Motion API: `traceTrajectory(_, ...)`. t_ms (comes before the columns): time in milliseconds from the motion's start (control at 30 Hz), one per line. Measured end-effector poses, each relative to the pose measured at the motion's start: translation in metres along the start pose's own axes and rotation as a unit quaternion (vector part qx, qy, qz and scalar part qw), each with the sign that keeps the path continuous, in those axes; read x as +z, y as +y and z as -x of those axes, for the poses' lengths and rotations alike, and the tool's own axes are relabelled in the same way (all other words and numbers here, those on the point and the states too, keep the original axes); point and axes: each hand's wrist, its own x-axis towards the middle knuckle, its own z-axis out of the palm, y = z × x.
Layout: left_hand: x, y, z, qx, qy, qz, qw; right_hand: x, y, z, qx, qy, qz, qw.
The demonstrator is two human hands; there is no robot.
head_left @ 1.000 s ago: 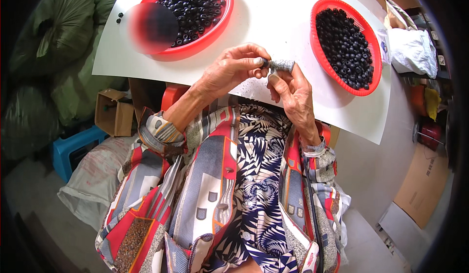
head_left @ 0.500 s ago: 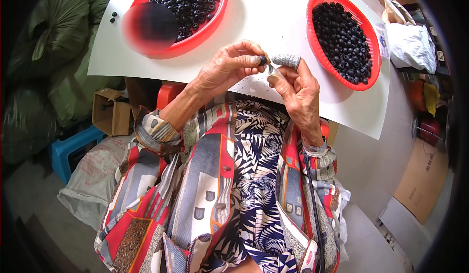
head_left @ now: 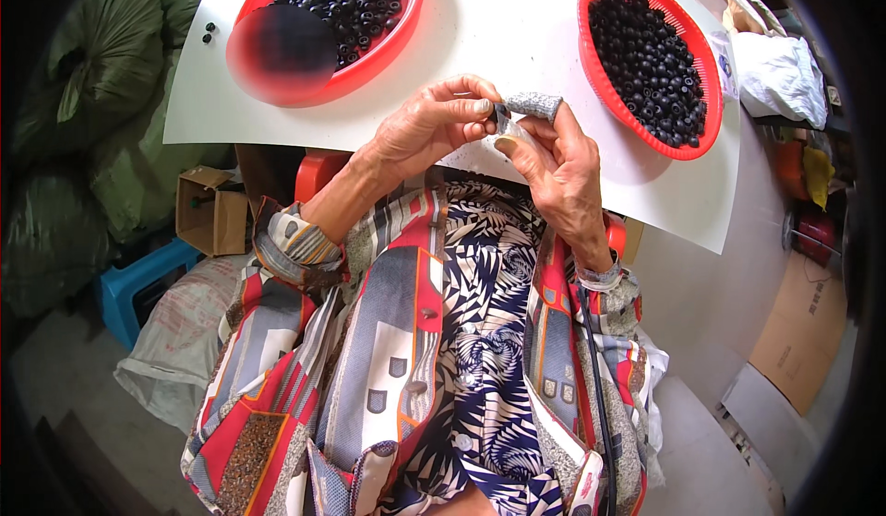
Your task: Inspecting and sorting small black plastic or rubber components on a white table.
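Note:
My left hand [head_left: 426,126] is closed, with thumb and fingertips pinching a small black ring-like piece [head_left: 496,115] over the front edge of the table. Close against it, my right hand [head_left: 565,167] grips a small pale, shiny, blade-like tool [head_left: 511,129] between thumb and fingers. The tool's tip meets the black piece, and most of its body is hidden in the hand. A grey knitted sleeve [head_left: 535,104] covers my right index finger, which lies bent beyond the piece.
Red baskets of small black pieces stand at left [head_left: 406,31] and right [head_left: 591,59] on the white table [head_left: 503,18]. A blurred round patch covers part of the left one. Two loose pieces [head_left: 208,32] lie beside it. A blue stool [head_left: 125,294] and cardboard box [head_left: 214,210] are at left.
My right hand has shifted slightly left and its index finger has curled nearer to the black piece. My left hand has barely moved and still pinches it.

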Motion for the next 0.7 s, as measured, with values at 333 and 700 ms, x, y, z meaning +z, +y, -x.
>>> traceTrajectory(333,-0.001,0.001,0.0,-0.013,-0.005,0.017,1.0,0.0,0.009,0.002,-0.008,-0.004,0.011,1.0)
traceTrajectory(700,-0.002,0.002,0.0,-0.027,0.0,-0.004,1.0,0.002,0.01,0.001,-0.008,-0.006,0.006,1.0)
